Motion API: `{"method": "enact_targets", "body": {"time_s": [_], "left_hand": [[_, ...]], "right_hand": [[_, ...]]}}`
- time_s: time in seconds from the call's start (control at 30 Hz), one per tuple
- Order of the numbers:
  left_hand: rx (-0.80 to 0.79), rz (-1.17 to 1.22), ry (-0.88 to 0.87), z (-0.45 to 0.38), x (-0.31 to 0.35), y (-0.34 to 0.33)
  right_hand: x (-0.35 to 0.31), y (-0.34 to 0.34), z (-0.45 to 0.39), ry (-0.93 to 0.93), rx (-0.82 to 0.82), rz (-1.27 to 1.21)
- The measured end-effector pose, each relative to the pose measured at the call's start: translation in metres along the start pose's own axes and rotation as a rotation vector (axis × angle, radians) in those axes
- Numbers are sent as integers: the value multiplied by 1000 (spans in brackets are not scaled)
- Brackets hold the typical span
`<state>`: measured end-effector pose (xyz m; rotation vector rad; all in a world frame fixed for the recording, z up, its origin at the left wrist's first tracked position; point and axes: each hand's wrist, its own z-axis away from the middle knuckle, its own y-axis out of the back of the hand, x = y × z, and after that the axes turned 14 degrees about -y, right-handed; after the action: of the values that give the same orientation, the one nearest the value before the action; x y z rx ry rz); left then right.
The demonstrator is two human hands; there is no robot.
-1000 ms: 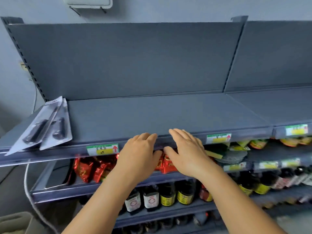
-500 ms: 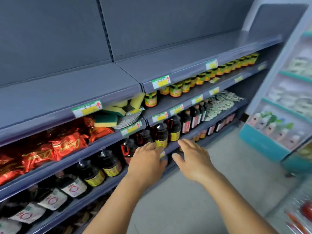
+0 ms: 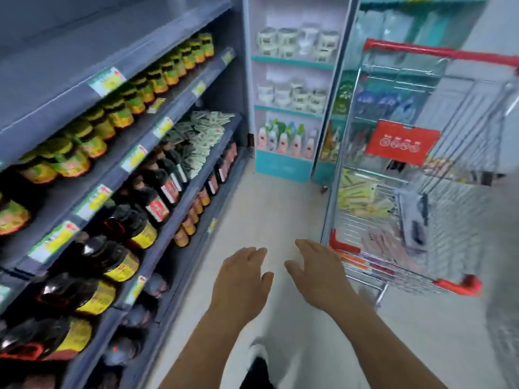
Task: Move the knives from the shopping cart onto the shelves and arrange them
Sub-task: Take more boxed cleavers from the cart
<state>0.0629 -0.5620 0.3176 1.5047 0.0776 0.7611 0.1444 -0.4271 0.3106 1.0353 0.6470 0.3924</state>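
A wire shopping cart (image 3: pixel 365 77) with red trim stands on the right of the aisle. Inside it lie packaged knives (image 3: pixel 415 217) with dark handles on grey cards, blurred, beside other packs. My left hand (image 3: pixel 241 279) and my right hand (image 3: pixel 317 268) hang side by side over the floor, both empty with fingers straight. The right hand is just left of the cart's near corner and does not touch it. The grey top shelf (image 3: pixel 70 77) runs along the upper left and looks bare here.
Lower shelves on the left hold yellow-labelled jars (image 3: pixel 120 110), dark sauce bottles (image 3: pixel 134 228) and sachets (image 3: pixel 202 133). A white and teal display unit (image 3: pixel 289 113) with tubs and bottles closes the aisle's far end. Pale floor (image 3: pixel 269 209) lies between shelves and cart.
The view has swung right, from the top shelf with two knife packs to the aisle and cart. Both hands left the shelf edge and dropped low, still empty.
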Motion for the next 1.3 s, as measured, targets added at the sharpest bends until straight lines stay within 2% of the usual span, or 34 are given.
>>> {"method": "enact_targets", "body": {"time_s": [0.3, 0.53, 0.73, 0.93, 1.1, 1.3], "left_hand": [[-169, 15, -306, -118, 45, -17], [-238, -16, -445, -199, 99, -38], [-250, -34, -478, -275, 152, -69], [-294, -2, -413, -354, 195, -120], [-338, 30, -347, -409, 214, -168], [-450, 49, -307, -463, 210, -231]], "right_hand": [[81, 25, -37, -374, 89, -97], [142, 53, -77, -516, 172, -210], [216, 78, -137, -531, 191, -210], [287, 93, -209, -534, 144, -264], [331, 76, -266, -536, 174, -278], [363, 34, -331, -697, 99, -414]]}}
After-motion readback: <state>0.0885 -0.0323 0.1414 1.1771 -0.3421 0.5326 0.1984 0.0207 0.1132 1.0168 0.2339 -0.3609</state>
